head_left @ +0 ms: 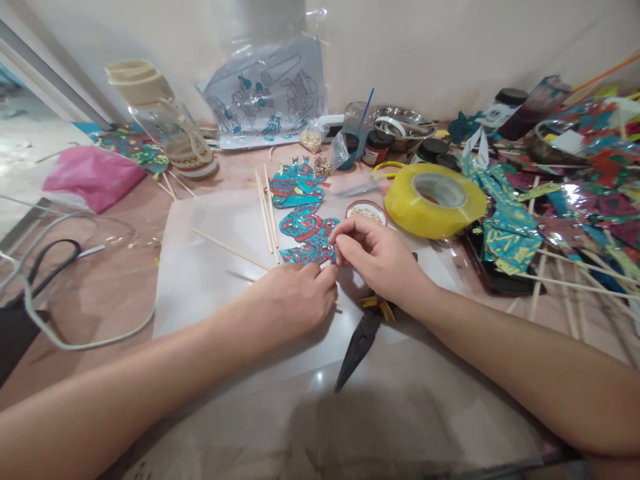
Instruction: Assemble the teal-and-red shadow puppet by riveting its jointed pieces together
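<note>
My left hand (305,297) has its fingers curled closed over a thin wooden stick (230,248), whose far end sticks out on the left and whose tip shows just right of the fingers. Close beside it, my right hand (370,253) is closed in a pinch at the edge of a painted teal-and-red cutout figure (305,223); what lies between its fingertips is hidden. The figure lies flat, dotted with small metal fasteners, its lower end partly behind my left hand. Two or so more sticks (267,213) lie along its left side. Black-jawed pliers (363,343) rest below my right wrist.
A white sheet (200,293) covers the work surface. Around it are a yellow tape roll (400,200), a lid of small beads (367,212), a glass bottle (175,133), scissors (55,257), a white cable (60,345), a phone (480,263) and several painted cutouts on sticks (515,223).
</note>
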Tool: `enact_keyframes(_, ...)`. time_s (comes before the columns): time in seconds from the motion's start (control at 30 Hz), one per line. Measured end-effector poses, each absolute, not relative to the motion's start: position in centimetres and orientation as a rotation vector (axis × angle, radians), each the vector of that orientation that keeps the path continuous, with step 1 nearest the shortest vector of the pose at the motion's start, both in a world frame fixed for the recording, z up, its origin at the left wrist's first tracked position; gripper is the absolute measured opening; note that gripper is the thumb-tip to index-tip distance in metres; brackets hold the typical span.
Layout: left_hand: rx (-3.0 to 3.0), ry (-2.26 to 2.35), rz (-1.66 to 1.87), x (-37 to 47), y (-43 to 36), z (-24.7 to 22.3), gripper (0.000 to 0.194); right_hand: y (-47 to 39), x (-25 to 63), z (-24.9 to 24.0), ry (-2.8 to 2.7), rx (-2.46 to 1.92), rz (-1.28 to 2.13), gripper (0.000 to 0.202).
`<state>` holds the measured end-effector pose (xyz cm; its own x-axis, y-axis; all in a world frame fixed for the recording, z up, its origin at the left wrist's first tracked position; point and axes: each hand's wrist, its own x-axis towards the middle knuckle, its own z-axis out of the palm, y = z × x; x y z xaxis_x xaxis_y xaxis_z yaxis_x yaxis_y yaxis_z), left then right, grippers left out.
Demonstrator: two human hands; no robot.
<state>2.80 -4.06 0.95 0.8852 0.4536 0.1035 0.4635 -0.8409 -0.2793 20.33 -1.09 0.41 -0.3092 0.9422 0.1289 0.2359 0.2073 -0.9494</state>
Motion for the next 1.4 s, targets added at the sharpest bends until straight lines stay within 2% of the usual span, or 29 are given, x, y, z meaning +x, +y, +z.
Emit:
enact_keyframes(0.4, -2.746, -0.614, -0.074, 3.1, -4.2, 1.5, 0.019, -1.3, 19.9, 0.4, -1.731, -1.138, 1.175, 0.008)
enact_keyframes(0.6, -2.751, -0.688, -0.122, 2.6, -3.0, 0.2, 0.009, -1.3, 20.0, 0.3, -1.74, -1.158, 1.096, 0.008)
enact_keyframes(0.73, -2.766, -0.795, -0.285, 1.7, -2.8, 0.2, 0.005, -1.4, 20.2, 0.7, -1.77, -1.169, 1.06, 0.008)
enact_keyframes(0.9, -2.674, -1.04, -0.73, 0.8, -2.8, 0.2, 0.003, -1.9, 20.3, 1.3, -1.937, -1.183, 1.009, 0.014)
enact_keyframes(1.0, -2.649, -1.086, -0.863, 0.6, -2.6, 0.1, 0.004, -2.0, 20.2, 1.5, -1.978, -1.183, 1.002, 0.015)
enact_keyframes(1.27, -2.632, -1.088, -0.857, 0.4, -2.6, -0.1, 0.007, -1.6, 20.1, 1.4, -1.854, -1.246, 1.269, 0.015)
enact_keyframes(1.4, -2.603, -1.098, -0.809, 0.3, -2.7, 0.0, 0.007, -1.6, 20.2, 1.7, -1.886, -1.216, 1.273, 0.014)
